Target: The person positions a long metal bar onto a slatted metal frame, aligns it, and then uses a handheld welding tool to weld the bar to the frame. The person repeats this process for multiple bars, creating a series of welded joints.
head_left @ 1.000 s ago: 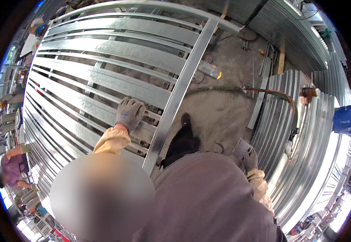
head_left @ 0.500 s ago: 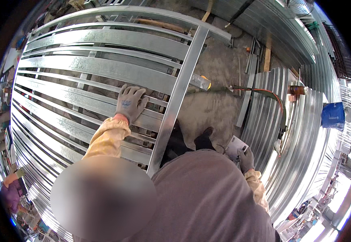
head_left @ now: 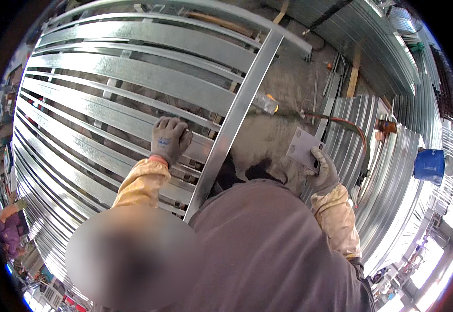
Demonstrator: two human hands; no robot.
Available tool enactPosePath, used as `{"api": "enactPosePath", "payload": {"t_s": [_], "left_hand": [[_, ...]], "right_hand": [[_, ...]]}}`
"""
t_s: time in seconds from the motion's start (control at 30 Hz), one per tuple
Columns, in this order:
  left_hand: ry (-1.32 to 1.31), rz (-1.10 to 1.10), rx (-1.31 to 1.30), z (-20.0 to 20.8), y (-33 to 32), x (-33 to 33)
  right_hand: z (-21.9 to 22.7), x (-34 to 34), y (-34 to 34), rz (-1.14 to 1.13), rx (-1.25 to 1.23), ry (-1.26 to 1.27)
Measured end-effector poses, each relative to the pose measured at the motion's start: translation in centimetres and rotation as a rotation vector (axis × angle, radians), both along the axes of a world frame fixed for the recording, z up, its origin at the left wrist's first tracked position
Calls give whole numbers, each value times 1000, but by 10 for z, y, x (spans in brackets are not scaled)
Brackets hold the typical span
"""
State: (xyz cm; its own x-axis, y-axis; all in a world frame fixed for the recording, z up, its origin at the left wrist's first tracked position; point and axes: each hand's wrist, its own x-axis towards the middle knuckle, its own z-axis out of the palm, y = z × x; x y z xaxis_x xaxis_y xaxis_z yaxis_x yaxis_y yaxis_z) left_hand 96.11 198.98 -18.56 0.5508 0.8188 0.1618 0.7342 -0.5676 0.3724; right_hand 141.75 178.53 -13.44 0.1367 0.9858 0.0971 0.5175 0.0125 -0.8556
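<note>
My left hand (head_left: 170, 139), in a grey work glove, rests on the slatted metal frame (head_left: 195, 88). Its fingers are curled down over a flat metal slat (head_left: 94, 107), and the fingertips are hidden. To the right of my body, my right hand (head_left: 325, 171), gloved too, pinches a flat grey metal plate (head_left: 302, 146) by its near right edge. The plate has holes near its corners and is held above the floor, apart from the frame. A bare metal end rail (head_left: 237, 117) runs between my two hands.
A grinder-like tool with a yellow part (head_left: 265, 103) lies beside the end rail. Stacked ribbed metal profiles (head_left: 387, 177) fill the right, with a hose (head_left: 359, 130), a copper-coloured spool (head_left: 387, 126) and a blue bucket (head_left: 429, 165). Another person (head_left: 12, 226) stands at the far left.
My right hand has brought the plate up and forward from beside my body. The fingers of my left hand, spread before, are now curled at about the same place. The view has shifted slightly.
</note>
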Motion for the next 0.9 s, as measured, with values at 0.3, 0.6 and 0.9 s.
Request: {"api": "enactPosePath", "payload": {"t_s": [0.3,0.6,0.9], "left_hand": [[-147,-14,318,9,104,89],[136,-87,112,-9,161,116],[31,-17,199,1,231,179]], "right_hand": [[1,-23,24,-244,-445,464],[-19,-2,-42,-444,-645,611],[-41,12,-119,-786,-675,848]]}}
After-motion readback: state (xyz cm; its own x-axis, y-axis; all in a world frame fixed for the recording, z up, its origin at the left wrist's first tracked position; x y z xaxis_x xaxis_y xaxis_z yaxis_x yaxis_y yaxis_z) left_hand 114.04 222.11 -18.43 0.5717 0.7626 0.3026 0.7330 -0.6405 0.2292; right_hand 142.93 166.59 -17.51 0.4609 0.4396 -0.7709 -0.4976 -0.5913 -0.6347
